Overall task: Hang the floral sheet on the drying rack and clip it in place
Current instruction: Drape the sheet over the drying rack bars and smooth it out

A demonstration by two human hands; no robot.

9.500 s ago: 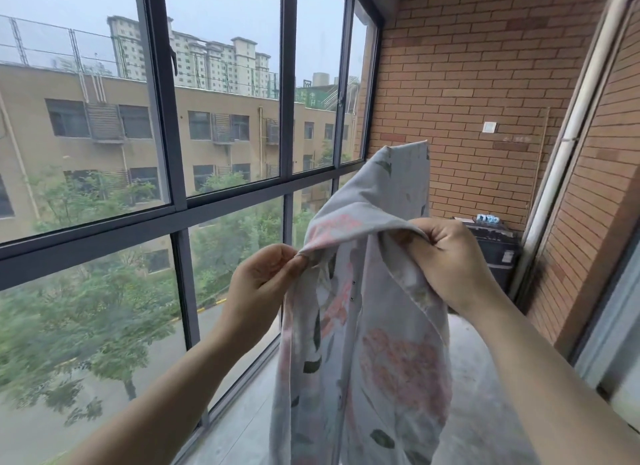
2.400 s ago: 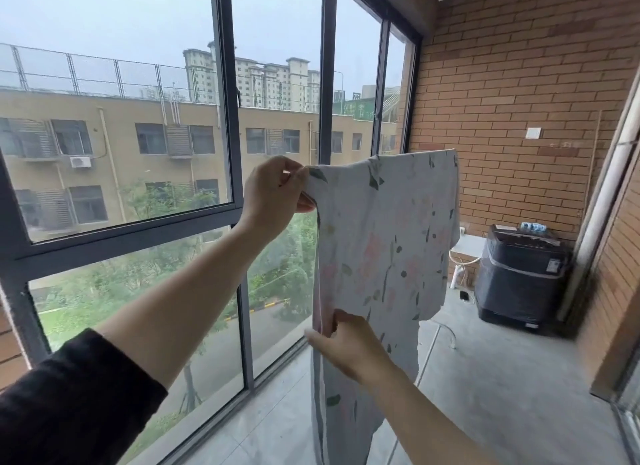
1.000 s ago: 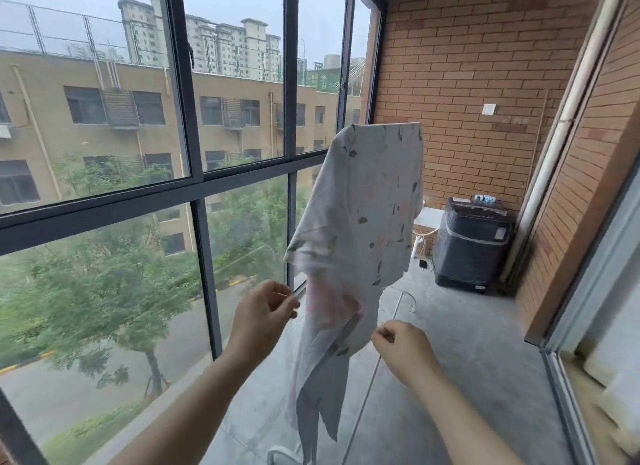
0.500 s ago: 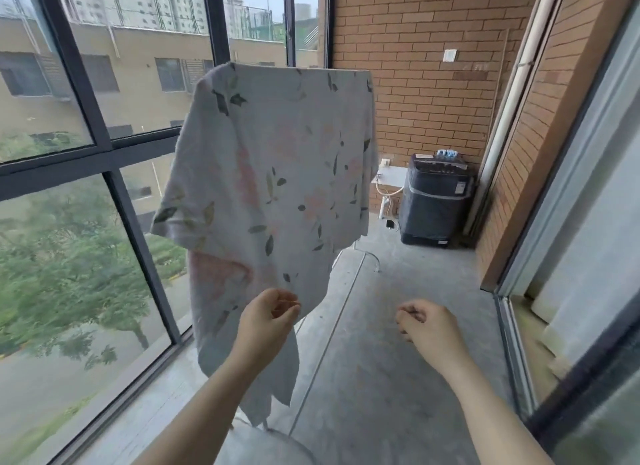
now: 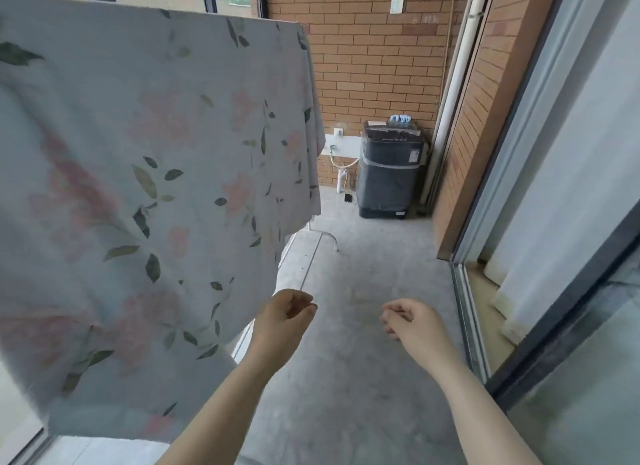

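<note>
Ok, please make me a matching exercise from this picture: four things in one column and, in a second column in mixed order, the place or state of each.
Column 1
1. floral sheet
2. washing machine
3. left hand
4. wall switch

Column 2
A. high on the brick wall
B. draped, hanging at the left of the view
C. standing on the floor against the brick wall
D. fingers loosely curled, holding nothing

Pairs: 1-B, 2-C, 3-D, 4-A

At our left: sheet (image 5: 156, 187) hanging | far behind it, rightward: washing machine (image 5: 389, 173) against wall (image 5: 363, 66) | floor (image 5: 363, 388) beneath us
</note>
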